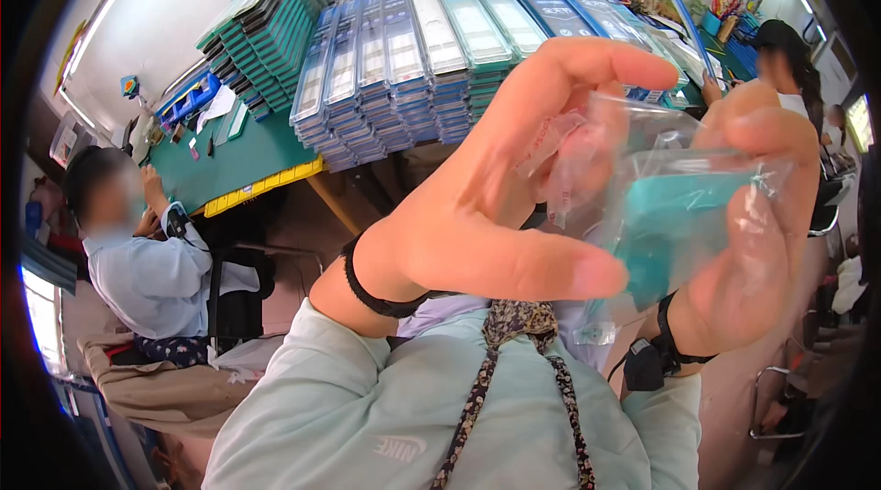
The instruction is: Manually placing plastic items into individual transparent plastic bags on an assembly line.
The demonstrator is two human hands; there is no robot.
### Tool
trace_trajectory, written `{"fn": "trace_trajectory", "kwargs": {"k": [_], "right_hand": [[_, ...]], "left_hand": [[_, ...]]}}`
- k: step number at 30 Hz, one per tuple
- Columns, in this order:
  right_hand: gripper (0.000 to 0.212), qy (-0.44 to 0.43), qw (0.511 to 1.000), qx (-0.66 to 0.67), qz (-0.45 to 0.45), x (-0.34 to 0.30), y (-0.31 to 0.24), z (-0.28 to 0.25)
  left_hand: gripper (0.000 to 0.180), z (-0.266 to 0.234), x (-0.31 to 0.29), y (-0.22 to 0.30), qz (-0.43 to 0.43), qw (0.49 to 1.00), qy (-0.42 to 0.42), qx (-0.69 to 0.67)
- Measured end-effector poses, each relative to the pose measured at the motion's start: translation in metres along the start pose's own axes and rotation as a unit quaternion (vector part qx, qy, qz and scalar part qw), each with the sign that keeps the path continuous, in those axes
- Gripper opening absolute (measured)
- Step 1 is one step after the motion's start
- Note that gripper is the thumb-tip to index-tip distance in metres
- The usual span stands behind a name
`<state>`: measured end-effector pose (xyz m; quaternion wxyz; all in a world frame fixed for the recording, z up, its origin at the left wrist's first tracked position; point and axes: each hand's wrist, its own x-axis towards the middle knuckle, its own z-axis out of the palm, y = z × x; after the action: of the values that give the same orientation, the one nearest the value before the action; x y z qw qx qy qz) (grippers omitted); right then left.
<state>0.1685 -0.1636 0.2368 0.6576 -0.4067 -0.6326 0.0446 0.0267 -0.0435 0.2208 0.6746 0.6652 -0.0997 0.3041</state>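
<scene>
In front of my chest, both hands are raised with a clear plastic bag (674, 128) between them. A teal block-like piece (674, 201) shows through the bag; its exact kind is blurred. My right hand (766, 251) grips the bag's right side, its thumb pressed on the film. My left hand (496, 215) is bent around the left side, with index finger and thumb apart and the other fingers curled on crumpled clear film (560, 160) bearing print. Its thumb tip lies at the bag's edge. Whether that film belongs to the same bag is unclear.
Tall stacks of long flat clear-and-blue packages (395, 59) cover the bench ahead. Teal-and-black trays (262, 40) are piled to their left on a green table (188, 164). One person (151, 261) sits at left, another (789, 68) at far right.
</scene>
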Motion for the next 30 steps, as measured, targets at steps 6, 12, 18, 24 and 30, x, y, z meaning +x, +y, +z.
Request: {"fn": "trace_trajectory", "kwargs": {"k": [6, 12, 18, 24, 30], "right_hand": [[0.027, -0.011, 0.999, -0.034, 0.023, 0.000, -0.006, -0.006], [0.025, 0.002, 1.000, 0.005, 0.026, 0.000, -0.006, -0.003], [0.023, 0.036, 0.999, 0.034, -0.005, 0.002, 0.002, 0.002], [0.022, -0.033, 0.996, 0.022, -0.076, 0.002, 0.010, -0.006], [0.017, 0.010, 0.986, 0.165, 0.028, -0.007, 0.004, 0.011]], "left_hand": [[0.091, 0.007, -0.003, -0.007, 0.046, 0.995, -0.002, 0.087], [0.068, 0.029, 0.008, -0.002, 0.031, 0.991, 0.062, -0.111], [0.031, 0.022, 0.005, -0.009, 0.154, 0.986, 0.063, -0.026], [0.014, 0.018, 0.002, -0.015, 0.204, 0.971, 0.075, 0.103], [0.011, 0.029, 0.001, -0.022, 0.203, 0.972, 0.116, -0.021]]}}
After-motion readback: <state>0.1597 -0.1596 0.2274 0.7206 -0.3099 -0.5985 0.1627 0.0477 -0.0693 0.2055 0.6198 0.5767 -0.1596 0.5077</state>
